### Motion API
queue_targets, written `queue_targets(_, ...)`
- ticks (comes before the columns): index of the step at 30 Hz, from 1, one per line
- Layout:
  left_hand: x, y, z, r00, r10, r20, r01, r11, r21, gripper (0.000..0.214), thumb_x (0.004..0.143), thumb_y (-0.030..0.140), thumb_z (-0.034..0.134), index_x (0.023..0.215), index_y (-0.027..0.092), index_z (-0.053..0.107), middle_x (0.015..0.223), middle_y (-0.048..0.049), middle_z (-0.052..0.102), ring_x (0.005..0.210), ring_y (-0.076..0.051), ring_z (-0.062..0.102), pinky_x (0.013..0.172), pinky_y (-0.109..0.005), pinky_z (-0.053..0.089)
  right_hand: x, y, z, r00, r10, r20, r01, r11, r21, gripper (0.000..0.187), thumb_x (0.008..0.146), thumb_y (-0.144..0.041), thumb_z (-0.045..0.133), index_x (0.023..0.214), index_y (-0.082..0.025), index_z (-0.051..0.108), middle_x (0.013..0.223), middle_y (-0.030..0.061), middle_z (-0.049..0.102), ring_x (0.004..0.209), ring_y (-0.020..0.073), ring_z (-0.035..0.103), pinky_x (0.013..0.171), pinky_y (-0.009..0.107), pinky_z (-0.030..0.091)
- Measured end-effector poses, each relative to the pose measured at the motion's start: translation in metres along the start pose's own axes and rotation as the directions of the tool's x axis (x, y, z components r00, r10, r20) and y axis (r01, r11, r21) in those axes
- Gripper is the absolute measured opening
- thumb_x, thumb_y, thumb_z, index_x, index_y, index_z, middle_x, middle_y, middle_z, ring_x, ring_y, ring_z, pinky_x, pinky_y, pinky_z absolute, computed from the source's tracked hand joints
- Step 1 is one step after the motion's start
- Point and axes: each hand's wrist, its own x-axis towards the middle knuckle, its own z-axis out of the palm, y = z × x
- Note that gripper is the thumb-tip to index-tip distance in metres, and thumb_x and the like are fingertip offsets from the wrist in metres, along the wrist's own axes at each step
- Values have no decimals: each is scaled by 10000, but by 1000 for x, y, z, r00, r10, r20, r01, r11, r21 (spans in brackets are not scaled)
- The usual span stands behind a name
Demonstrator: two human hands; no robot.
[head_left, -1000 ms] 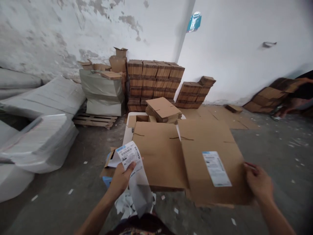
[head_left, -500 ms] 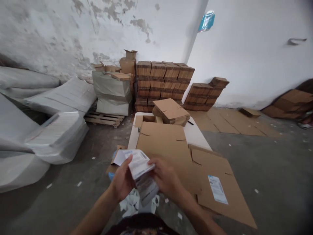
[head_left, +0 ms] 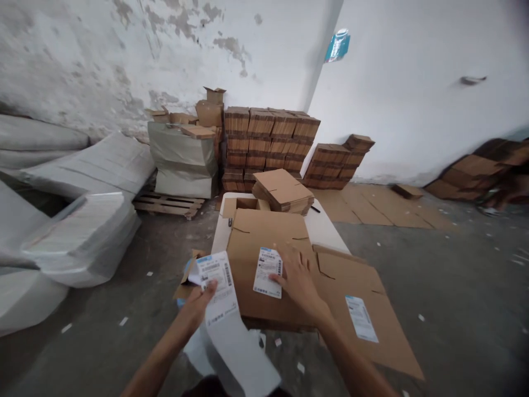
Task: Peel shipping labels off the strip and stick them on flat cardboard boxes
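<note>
My left hand (head_left: 197,304) pinches a strip of printed shipping labels (head_left: 220,289), whose blank white tail hangs down toward me. On the flat cardboard box (head_left: 273,226) lies a single shipping label (head_left: 268,275) with barcodes and a blue top edge. My right hand (head_left: 298,278) rests at that label's right side, fingers spread, the thumb over its surface. To the right, a second flat cardboard box (head_left: 363,286) carries a shipping label (head_left: 361,318) of the same kind.
A white table (head_left: 330,229) bears a stack of folded cardboard (head_left: 283,190) and an open carton (head_left: 247,204). Bundled cardboard (head_left: 270,138) is piled by the wall. Wrapped white packs (head_left: 82,237) and a wooden pallet (head_left: 169,204) stand left. Paper scraps dot the floor.
A label now lies on the near cardboard box. My right hand has moved from the label strip onto it. My left hand keeps the strip, which has unfolded downward.
</note>
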Motion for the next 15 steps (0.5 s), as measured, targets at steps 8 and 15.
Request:
queue_targets(8, -6, -23, 31, 969, 5, 247, -26, 996, 85, 428, 745, 430, 679, 1039, 120, 686, 975, -154, 736, 1103, -343, 596, 888, -422, 514, -46, 123, -54, 835, 541, -101, -536, 841, 74, 667, 713, -616, 483, 1131, -104, 574, 1085, 200, 628, 1012, 321, 593, 870, 442, 453)
queue_targets(15, -9, 1, 47, 961, 240, 135, -247, 968, 35, 637, 737, 379, 702, 1292, 160, 477, 1085, -131, 708, 1034, -318, 634, 818, -399, 534, -94, 246, -174, 544, 679, -493, -776, 631, 11, 282, 692, -478, 503, 818, -265, 637, 820, 187, 646, 860, 399, 595, 658, 510, 407)
